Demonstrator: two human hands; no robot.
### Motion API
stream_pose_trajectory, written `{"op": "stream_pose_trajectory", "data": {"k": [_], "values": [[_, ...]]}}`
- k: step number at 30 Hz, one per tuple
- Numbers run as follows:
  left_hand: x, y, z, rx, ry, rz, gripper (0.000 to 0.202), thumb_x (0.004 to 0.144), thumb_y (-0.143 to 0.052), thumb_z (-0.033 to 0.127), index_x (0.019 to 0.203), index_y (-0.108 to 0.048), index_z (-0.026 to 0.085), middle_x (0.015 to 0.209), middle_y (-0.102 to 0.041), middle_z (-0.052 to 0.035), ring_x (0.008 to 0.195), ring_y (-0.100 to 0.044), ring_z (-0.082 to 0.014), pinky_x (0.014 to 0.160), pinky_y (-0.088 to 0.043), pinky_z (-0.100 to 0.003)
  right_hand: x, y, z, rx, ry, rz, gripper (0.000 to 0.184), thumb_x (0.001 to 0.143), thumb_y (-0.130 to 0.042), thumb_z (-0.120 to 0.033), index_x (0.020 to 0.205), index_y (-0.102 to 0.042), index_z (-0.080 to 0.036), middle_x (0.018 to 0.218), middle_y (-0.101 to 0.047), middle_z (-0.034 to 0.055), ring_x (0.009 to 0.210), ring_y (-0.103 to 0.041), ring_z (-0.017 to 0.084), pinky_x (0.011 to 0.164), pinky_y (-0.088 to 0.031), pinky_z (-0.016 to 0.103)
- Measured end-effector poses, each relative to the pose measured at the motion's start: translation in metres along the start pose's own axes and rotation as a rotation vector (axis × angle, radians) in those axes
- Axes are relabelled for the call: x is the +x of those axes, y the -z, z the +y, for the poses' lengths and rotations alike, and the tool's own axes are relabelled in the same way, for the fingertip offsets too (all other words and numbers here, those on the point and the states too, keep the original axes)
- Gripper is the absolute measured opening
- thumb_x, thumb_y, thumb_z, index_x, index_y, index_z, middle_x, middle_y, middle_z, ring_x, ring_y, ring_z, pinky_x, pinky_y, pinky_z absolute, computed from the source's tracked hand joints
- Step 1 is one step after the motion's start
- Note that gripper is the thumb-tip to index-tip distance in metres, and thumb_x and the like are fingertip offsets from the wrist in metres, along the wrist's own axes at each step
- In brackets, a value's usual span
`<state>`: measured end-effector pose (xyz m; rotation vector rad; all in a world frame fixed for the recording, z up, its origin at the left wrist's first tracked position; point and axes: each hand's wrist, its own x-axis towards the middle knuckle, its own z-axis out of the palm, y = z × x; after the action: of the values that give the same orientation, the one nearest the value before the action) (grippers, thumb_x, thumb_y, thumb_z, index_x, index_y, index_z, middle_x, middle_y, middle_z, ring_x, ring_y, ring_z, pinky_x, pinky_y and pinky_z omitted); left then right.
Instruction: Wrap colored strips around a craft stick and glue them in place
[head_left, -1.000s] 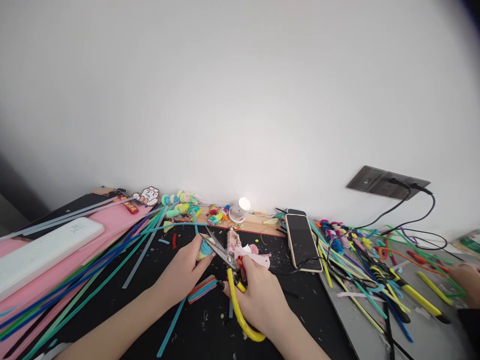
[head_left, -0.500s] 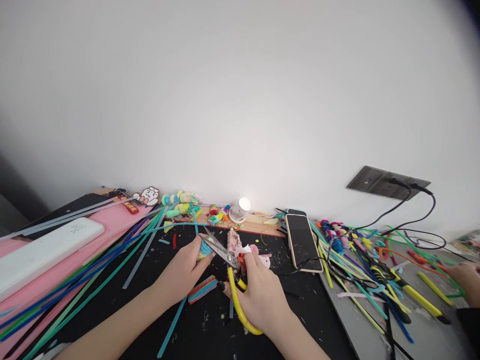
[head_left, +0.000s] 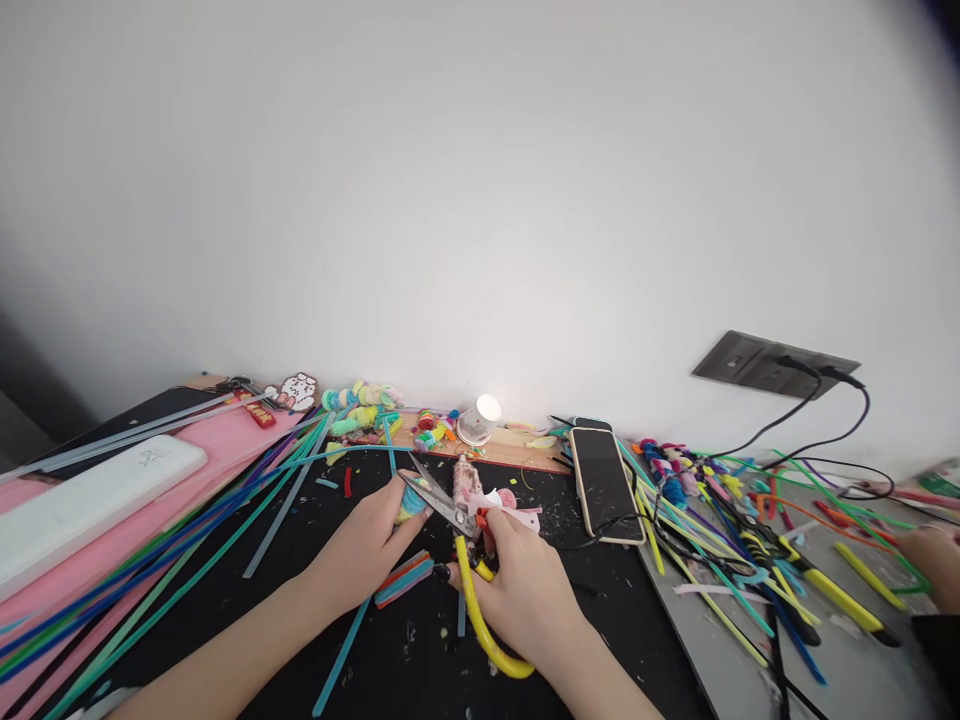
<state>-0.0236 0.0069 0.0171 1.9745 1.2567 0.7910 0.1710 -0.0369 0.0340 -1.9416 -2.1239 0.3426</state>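
My left hand (head_left: pixel 360 549) is closed round a small roll of blue and pastel strips (head_left: pixel 411 500) on the black mat (head_left: pixel 247 620). In my right hand (head_left: pixel 525 592) I grip yellow-handled scissors (head_left: pixel 469 575). Their blades (head_left: pixel 431 492) stand open and point up and left, right at the roll. A pink and white paper piece (head_left: pixel 510 503) lies just behind my right hand. A short bundle of coloured strips (head_left: pixel 405 578) rests on the mat between my two hands.
Long coloured strips (head_left: pixel 187 540) fan out on the left over a pink sheet and a white case (head_left: pixel 90 500). A phone (head_left: pixel 604 483) lies right of centre. More strips, cables and another person's hand (head_left: pixel 934 565) fill the right. A lit candle (head_left: pixel 480 418) stands by the wall.
The scissors' yellow handle has shifted slightly in my right hand; the blades stay open at the roll. My left hand has barely moved.
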Motion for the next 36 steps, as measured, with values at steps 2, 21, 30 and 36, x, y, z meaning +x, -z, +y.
{"op": "stream_pose_trajectory", "data": {"k": [2,21,30,36], "values": [[0.0,-0.0003,0.0005,-0.003,0.009,-0.007,0.02,0.095,-0.038,0.039,0.092,-0.05,0.023,0.093,-0.07,-0.0069,0.086,-0.067,-0.026,0.077,-0.051,-0.037,0.0009,-0.001,0.0006,-0.003,-0.001,0.027,0.024,0.079,-0.067,-0.041,0.087,-0.056,-0.021,0.083,-0.067,0.0031,0.076,-0.066,0.023,0.057,-0.032,0.027],[-0.0013,-0.0025,-0.002,-0.014,0.007,-0.003,0.024,0.094,-0.039,0.044,0.093,-0.051,0.023,0.092,-0.071,-0.0082,0.086,-0.067,-0.0282,0.077,-0.052,-0.039,0.0014,-0.0013,0.0031,-0.022,-0.002,0.008,0.024,0.081,-0.065,-0.044,0.083,-0.062,-0.021,0.072,-0.063,0.0013,0.067,-0.061,0.02,0.054,-0.028,0.026],[-0.0008,-0.0029,0.001,0.024,0.031,-0.044,0.024,0.095,-0.038,0.042,0.097,-0.052,0.022,0.089,-0.07,-0.0069,0.081,-0.066,-0.0262,0.072,-0.05,-0.036,0.0013,-0.0032,0.0059,0.026,-0.042,0.005,0.028,0.077,-0.066,-0.042,0.066,-0.053,-0.021,0.06,-0.053,-0.0021,0.054,-0.048,0.014,0.05,-0.021,0.024],[-0.0004,-0.0022,0.0016,-0.001,0.017,-0.026,0.024,0.096,-0.036,0.044,0.094,-0.047,0.023,0.078,-0.065,-0.0021,0.07,-0.062,-0.0234,0.067,-0.048,-0.035,0.003,-0.0057,0.0058,0.062,-0.014,0.032,0.031,0.079,-0.066,-0.039,0.062,-0.048,-0.021,0.06,-0.053,-0.0022,0.056,-0.05,0.015,0.052,-0.024,0.024]]}}
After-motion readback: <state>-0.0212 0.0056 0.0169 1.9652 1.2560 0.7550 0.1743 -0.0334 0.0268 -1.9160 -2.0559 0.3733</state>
